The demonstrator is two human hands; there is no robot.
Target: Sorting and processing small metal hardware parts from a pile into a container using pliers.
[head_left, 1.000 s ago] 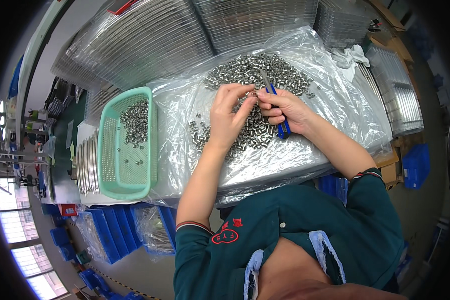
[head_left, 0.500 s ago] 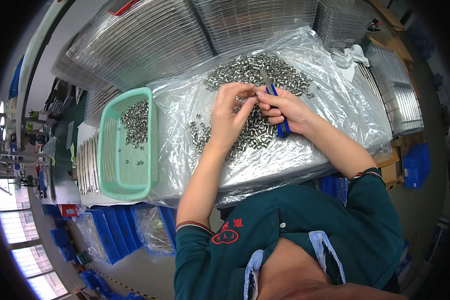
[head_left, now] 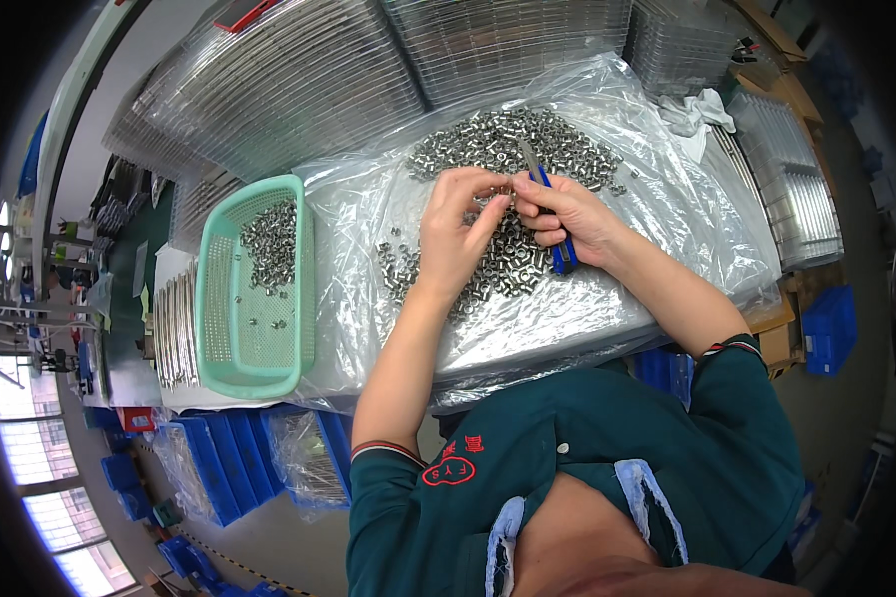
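Observation:
Above a heap of small shiny metal fittings, my two hands meet fingertip to fingertip. Thumb and fingers of my left hand pinch around a small metal fitting, mostly hidden by the fingers. My right hand holds a blue utility knife against the palm, its blade pointing away from me. The right thumb and forefinger reach to the same small fitting. A second heap of fittings lies just beyond my hands.
A green plastic basket with some fittings in it stands at the left. Clear plastic sheeting covers the table. Stacked clear trays line the far side, with more trays at the right. Blue bins sit below the table's near edge.
My fingertips have shifted slightly around the small fitting, the right thumb and forefinger lifting a little. The knife stays in my right hand, and the basket has not moved.

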